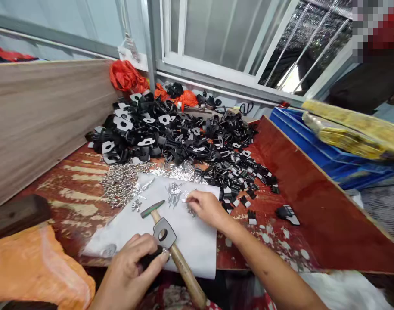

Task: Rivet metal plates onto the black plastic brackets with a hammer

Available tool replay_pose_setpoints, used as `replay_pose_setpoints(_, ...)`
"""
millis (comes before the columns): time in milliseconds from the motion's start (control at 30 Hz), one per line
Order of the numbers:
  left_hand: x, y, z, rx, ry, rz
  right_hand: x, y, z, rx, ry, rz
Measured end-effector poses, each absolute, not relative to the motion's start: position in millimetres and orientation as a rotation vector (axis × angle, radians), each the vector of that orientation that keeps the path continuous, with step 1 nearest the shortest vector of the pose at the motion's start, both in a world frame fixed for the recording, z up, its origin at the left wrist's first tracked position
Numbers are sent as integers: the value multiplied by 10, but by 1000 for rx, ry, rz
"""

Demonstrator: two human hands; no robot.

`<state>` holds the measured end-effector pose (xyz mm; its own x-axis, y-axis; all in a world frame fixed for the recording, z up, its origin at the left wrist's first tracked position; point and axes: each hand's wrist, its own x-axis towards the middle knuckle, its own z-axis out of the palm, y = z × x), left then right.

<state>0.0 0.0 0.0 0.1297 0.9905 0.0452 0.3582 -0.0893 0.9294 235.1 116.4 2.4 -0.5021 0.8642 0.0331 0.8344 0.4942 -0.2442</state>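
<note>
My left hand [132, 269], low in the view, is closed round a black part with a grey plate [165, 232] that has a round hole. The plate overlaps a hammer [187, 275] with a wooden handle and a narrow green-edged head, lying slantwise over the white sheet [192, 241]. My right hand [205, 209] is at the sheet's right side, thumb and fingertips pressed together beside small metal pieces [190, 210]. Anything between those fingertips is too small to make out. Thin silver pins [174, 193] lie just left of it.
Behind the sheet are a heap of black parts [184, 133], a pile of small metal pieces [119, 185] and smaller black clips [238, 172]. Boards [48, 116] wall the table's left and right sides. A blue crate [322, 150] stands beyond the right board.
</note>
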Motion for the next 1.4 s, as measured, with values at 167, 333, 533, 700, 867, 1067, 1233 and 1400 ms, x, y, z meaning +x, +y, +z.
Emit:
replay_pose_setpoints(167, -15, -36, -193, 1116, 1325, 1061, 2026, 1482, -3, -1486, -2664, 172)
replay_pose_setpoints(333, -33, -61, -70, 764, 1168, 1095, 1761, 1539, -71, -1475, -2710, 76)
replay_pose_setpoints(533, -69, -25, -26, 533, 1087, 1191, 2013, 1638, -32, -1427, -2597, 66)
replay_pose_setpoints(700, -84, -15, -58, 442, 930, 1272, 2119, 1145, 258, -1105, -2212, 378)
replay_pose_setpoints(867, -22, 5, -57, 348, 902, 1356, 1922, 536, 455, -870, -2144, 594)
replay_pose_setpoints(1067, 47, 24, -106, 375, 896, 1342, 1688, 362, 392, -769, -2073, 609)
replay_pose_setpoints(1233, 47, -10, -86, 375, 859, 1356, 1610, 374, 398, -732, -2136, 517)
replay_pose_setpoints(1400, 115, -41, -64, 322, 866, 1398, 1494, 271, 340, -680, -2292, 216)
